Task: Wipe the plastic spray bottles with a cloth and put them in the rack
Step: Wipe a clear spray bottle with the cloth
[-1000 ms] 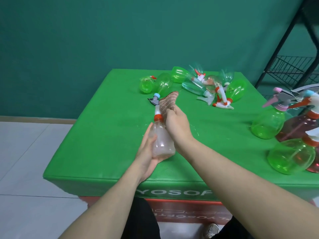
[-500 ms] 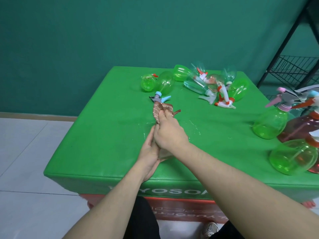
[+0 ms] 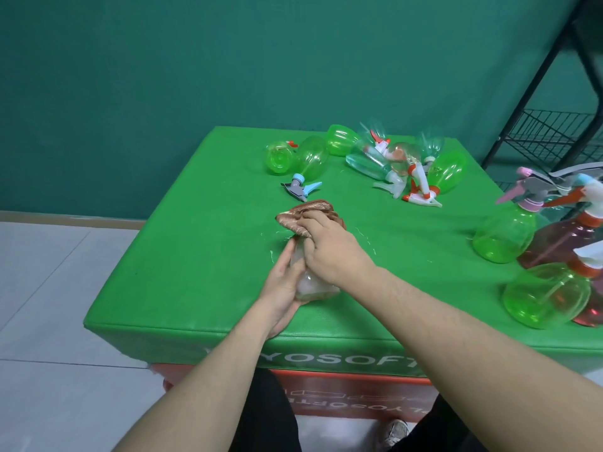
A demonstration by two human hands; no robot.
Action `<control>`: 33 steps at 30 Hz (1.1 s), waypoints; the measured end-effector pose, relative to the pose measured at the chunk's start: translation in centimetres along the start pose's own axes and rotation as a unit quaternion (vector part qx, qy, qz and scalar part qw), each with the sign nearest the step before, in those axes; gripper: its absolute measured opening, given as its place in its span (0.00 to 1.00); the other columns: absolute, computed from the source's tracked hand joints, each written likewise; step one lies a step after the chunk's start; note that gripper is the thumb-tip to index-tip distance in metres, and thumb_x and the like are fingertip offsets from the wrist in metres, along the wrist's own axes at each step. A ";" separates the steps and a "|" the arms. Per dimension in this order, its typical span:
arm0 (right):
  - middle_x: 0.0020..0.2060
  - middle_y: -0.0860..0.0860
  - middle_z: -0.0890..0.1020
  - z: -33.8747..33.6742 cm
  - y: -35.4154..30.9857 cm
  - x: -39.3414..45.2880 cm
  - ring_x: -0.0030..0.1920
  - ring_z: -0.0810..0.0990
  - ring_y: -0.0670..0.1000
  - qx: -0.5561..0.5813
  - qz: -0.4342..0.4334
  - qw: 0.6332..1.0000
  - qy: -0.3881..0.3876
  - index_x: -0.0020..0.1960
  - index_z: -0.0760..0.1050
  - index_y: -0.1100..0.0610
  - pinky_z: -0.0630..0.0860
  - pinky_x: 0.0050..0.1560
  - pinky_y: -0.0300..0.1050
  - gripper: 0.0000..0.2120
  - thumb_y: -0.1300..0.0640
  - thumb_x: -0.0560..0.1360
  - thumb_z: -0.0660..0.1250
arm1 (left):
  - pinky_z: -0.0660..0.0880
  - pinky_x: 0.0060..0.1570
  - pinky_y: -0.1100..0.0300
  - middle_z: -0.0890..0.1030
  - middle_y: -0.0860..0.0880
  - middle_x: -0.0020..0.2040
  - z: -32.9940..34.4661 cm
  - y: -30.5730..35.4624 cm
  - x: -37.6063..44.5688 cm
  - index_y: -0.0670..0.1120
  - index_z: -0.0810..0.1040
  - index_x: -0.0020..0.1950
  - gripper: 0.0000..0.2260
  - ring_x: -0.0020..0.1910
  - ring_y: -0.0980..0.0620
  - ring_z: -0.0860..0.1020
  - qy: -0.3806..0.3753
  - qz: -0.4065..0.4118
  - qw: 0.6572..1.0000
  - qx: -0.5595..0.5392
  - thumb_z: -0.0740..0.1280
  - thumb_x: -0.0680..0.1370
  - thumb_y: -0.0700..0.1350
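Our cloth (image 3: pixel 306 212) has slid back up the bottle (image 3: pixel 313 283), whose neck points away; left hand (image 3: pixel 282 283) grips its base, right hand (image 3: pixel 329 243) clamps the cloth.

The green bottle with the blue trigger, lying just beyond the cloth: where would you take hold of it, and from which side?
Probably round the wide belly of the green bottle with the blue trigger, from above. It lies on its side, head towards the person, and the trigger juts out awkwardly. The neighbouring green bottle crowds its left flank.

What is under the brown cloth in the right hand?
The brown cloth, gripped by the right hand, covers the top of the clear bottle the left hand holds. The spray head is hidden.
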State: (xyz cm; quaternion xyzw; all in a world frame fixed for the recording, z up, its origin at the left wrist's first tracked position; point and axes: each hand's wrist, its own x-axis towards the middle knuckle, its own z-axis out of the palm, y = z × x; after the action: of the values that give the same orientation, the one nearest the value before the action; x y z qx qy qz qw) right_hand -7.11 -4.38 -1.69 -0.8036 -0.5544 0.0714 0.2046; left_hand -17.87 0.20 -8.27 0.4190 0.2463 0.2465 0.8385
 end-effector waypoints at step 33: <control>0.65 0.52 0.79 3.7 1.0 -3.6 0.67 0.73 0.55 0.058 -0.163 0.975 0.138 0.65 0.79 0.58 0.64 0.73 0.56 0.17 0.57 0.81 0.57 | 0.83 0.44 0.53 0.86 0.45 0.54 0.2 0.6 -0.8 0.45 0.77 0.65 0.13 0.51 0.51 0.85 0.032 -0.032 0.998 -0.046 0.55 0.87 0.45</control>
State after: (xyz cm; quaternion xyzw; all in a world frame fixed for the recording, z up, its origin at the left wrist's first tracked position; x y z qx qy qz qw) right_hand -8.84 -7.11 -5.87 -0.6912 -0.6394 -0.0421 0.3341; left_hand -18.47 -0.06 -7.53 0.3641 0.2748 0.2442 0.8557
